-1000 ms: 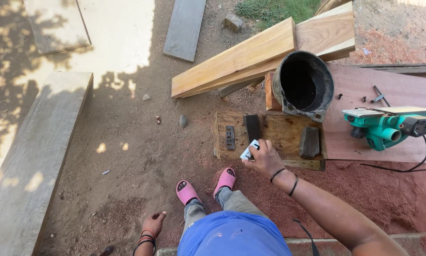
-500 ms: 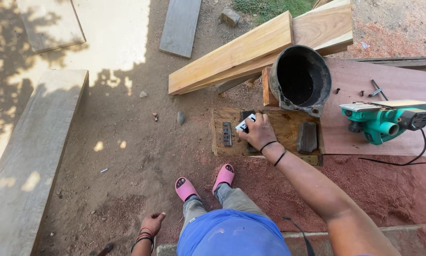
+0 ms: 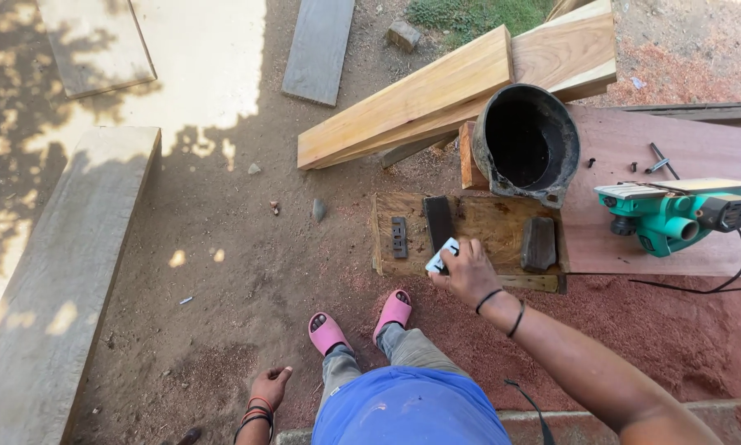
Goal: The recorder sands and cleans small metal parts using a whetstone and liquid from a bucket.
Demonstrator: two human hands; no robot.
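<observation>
Right hand clamped on small white block, now at center of frame, pressed against lower end of dark stone on wooden board; half second ago it sat higher up. Stroke looks drawn back. Left hand loosely open, empty, lower left.

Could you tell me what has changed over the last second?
The right hand, holding a small white block, slid up along the dark stone on the wooden board, then back down to its near end. The left hand stayed low beside the leg. Bucket, planer and planks did not move.
</observation>
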